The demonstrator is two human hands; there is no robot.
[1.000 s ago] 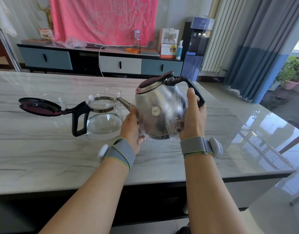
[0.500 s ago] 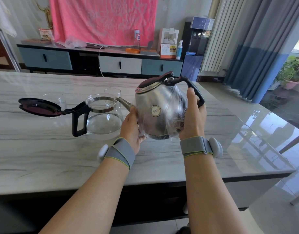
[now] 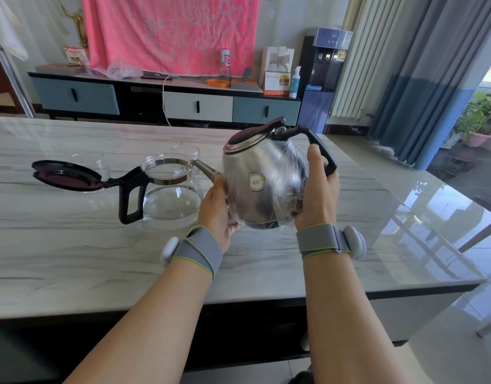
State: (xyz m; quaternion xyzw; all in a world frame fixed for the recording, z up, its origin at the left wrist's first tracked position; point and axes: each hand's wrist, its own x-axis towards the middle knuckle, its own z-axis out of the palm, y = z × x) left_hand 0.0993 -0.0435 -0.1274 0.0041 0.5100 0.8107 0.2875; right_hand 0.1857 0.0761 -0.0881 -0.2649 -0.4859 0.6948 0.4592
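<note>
I saw both hands holding the steel kettle [image 3: 257, 181] just right of the glass pot [image 3: 171, 195], tilted, its spout reaching toward the pot. The left hand [image 3: 216, 210] cupped the side facing the pot, with its fingers hidden, probably curled underneath. The right hand [image 3: 317, 189] gripped the side away from the pot, by the black handle [image 3: 322, 151], thumb raised. Nothing had shifted from a half-second earlier. The kettle was round, mirror-bright steel under crinkled clear film [image 3: 288, 167]. The pot was clear glass.
</note>
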